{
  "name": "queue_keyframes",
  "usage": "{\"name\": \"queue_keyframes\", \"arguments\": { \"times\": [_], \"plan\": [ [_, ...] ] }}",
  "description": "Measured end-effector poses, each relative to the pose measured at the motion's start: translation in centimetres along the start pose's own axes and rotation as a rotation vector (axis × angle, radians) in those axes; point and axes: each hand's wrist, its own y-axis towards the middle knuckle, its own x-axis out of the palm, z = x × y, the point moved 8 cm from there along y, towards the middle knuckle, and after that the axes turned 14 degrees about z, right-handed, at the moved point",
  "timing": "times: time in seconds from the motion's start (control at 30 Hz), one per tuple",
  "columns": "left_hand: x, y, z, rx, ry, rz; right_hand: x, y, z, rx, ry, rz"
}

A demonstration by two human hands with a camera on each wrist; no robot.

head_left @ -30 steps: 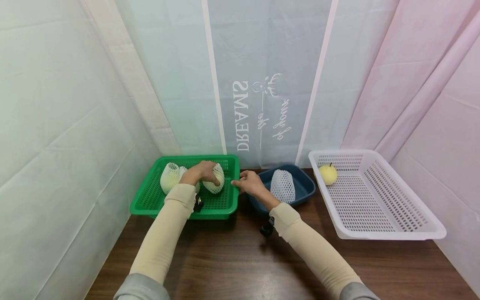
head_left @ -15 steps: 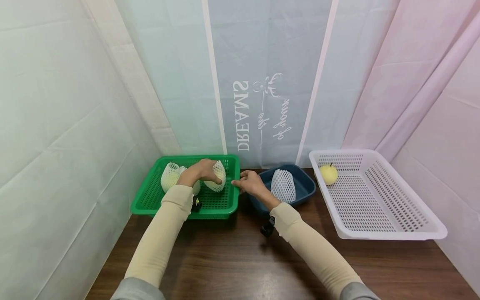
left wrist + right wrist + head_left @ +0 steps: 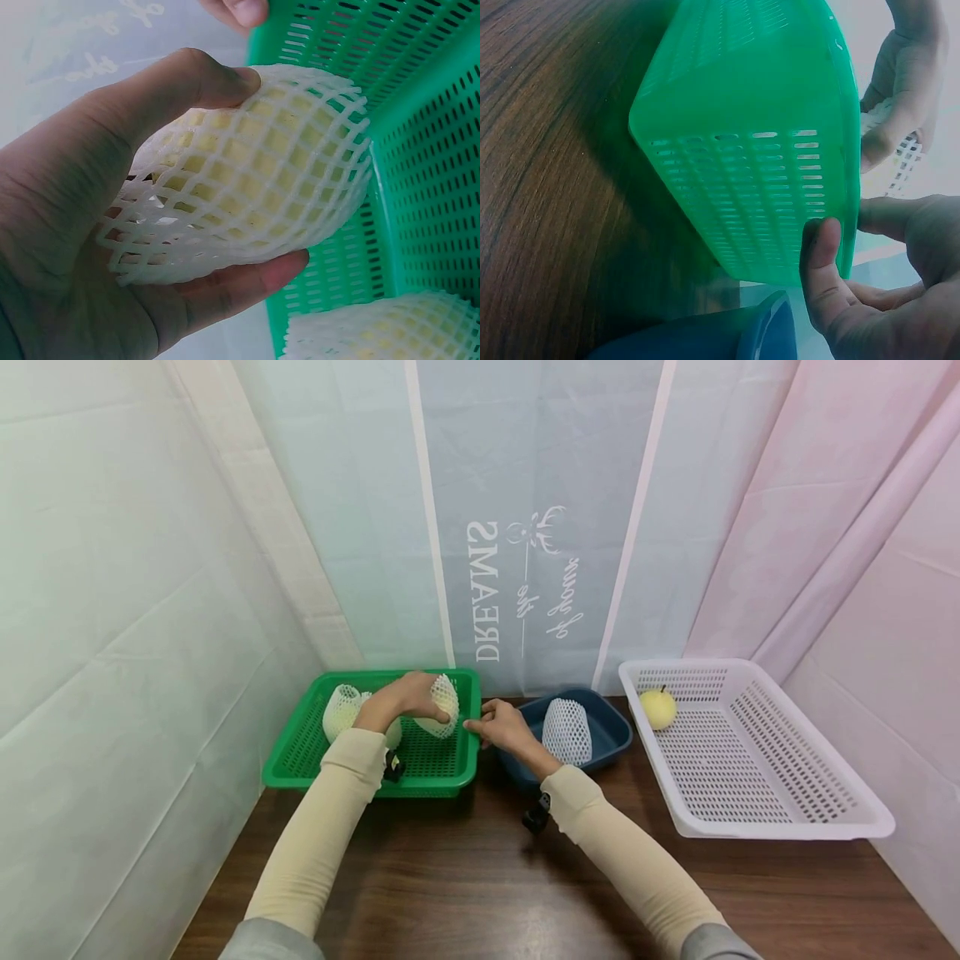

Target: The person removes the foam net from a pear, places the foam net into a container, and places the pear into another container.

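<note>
My left hand (image 3: pixel 405 697) grips a yellow pear (image 3: pixel 262 157) wrapped in a white foam net. In the left wrist view, the thumb lies along one side and the fingers curl under the other. This pear is held up inside the green basket (image 3: pixel 420 792), near its right wall. Toward the basket's left lie more netted pears (image 3: pixel 341 712), partly hidden behind my left wrist. My right hand (image 3: pixel 506 727) pinches the basket's right rim, its thumb inside and its fingers against the outer wall in the right wrist view.
A dark blue basin (image 3: pixel 611 739) holding a white foam net (image 3: pixel 567 732) stands right of the green basket. Farther right is a white basket (image 3: pixel 652 777) with one bare pear (image 3: pixel 658 708) in its back left corner. A curtain hangs behind the brown table (image 3: pixel 480 885).
My left hand has lifted the netted pear slightly and moved it a little right, toward the basket's right rim. The right hand stays on the rim.
</note>
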Motion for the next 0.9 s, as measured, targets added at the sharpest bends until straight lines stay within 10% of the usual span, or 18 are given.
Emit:
{"name": "queue_keyframes", "arguments": {
  "times": [0.9],
  "plan": [
    [-1.3, -1.4, 3.3, 0.059, 0.034, 0.025, -1.4, -1.6, -2.0, -0.303, -0.035, 0.055]
  ]
}}
